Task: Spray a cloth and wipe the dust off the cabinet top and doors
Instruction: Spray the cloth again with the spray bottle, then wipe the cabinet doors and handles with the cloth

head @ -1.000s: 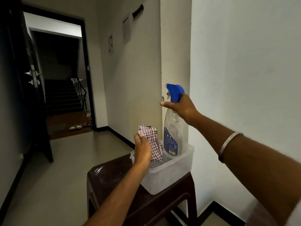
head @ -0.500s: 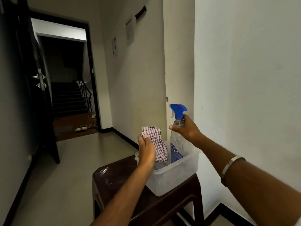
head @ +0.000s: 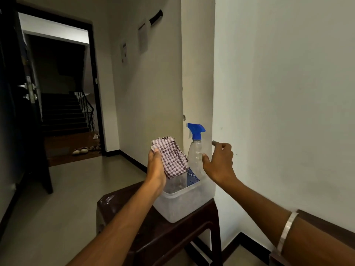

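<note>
My left hand [head: 156, 169] grips a folded maroon-and-white checked cloth [head: 170, 157] above the near left corner of a translucent plastic tub [head: 182, 205]. A clear spray bottle [head: 195, 152] with a blue trigger head stands upright inside the tub, against the wall. My right hand [head: 221, 164] hovers just right of the bottle with its fingers spread, apart from the bottle. No cabinet is in view.
The tub rests on a dark brown plastic stool [head: 153, 233] against a white wall [head: 278, 112]. A hallway floor [head: 57, 198] stretches left toward an open dark doorway [head: 63, 93] with stairs and sandals [head: 80, 150] beyond. A dark open door [head: 17, 102] stands at the far left.
My right hand lowered the spray bottle into the tub and let go of it, then opened beside it. My left hand kept holding the cloth.
</note>
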Demonstrator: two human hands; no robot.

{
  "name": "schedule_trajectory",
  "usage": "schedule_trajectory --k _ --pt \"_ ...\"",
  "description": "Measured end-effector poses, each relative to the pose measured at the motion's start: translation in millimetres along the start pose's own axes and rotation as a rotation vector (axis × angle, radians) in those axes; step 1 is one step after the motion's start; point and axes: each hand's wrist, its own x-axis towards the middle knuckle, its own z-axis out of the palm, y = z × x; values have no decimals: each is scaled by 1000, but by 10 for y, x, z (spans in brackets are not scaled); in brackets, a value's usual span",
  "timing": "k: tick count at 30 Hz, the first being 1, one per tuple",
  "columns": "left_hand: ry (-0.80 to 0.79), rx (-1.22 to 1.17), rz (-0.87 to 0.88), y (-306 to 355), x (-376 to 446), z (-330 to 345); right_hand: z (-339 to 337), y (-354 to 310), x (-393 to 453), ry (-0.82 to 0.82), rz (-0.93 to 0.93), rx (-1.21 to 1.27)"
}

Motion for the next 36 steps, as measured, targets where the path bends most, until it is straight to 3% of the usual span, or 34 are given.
schedule_trajectory --k 5,11,20,26,36 --pt "-160 -23 16 134 -230 221 -305 -79 -251 -102 -155 214" --pt "-362 45 -31 56 -741 619 -707 -12 -517 -248 -81 470" --pt "-546 109 -116 -486 -1387 1127 -1358 506 -888 -115 250 661" --pt "-584 446 -65 -1038 -1937 1518 -1769 1028 -1375 54 209 454" --pt "-868 336 -340 -1837 -3134 1898 -2331 1949 -2301 370 352 278"
